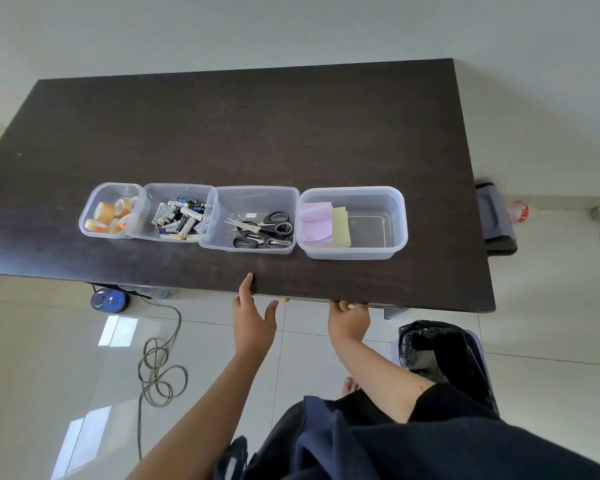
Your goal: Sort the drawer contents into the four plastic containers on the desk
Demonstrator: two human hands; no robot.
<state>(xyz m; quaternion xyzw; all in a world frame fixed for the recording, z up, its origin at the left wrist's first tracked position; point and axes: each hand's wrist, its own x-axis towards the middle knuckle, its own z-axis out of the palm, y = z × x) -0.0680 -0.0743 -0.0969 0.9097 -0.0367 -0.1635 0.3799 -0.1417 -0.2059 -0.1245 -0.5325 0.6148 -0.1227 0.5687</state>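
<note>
four plastic containers [243,220] were seen in a row on the bench [257,133], its long axis running left to right, well beyond the fingers of both hands. from the left they held tape rolls [113,214], batteries [178,218], scissors [264,228] and sticky notes [321,225]. the left hand [253,323] was held at the near edge of the bench, fingers straight and loosely spread, one fingertip touching the edge and nothing gripped. the right hand [349,318] was reached under the near edge, to the right of the left hand; its fingers were hidden by the bench top, so it could not be told whether they were curled on anything. the drawer was judged to lie just beyond and below the right hand's fingers, under the bench top, though only a dark corner of something was made out there. its contents were not visible. the right hand was judged the nearer to it. a small yellowish spot between the hands, at the bench edge, could not be identified.
</note>
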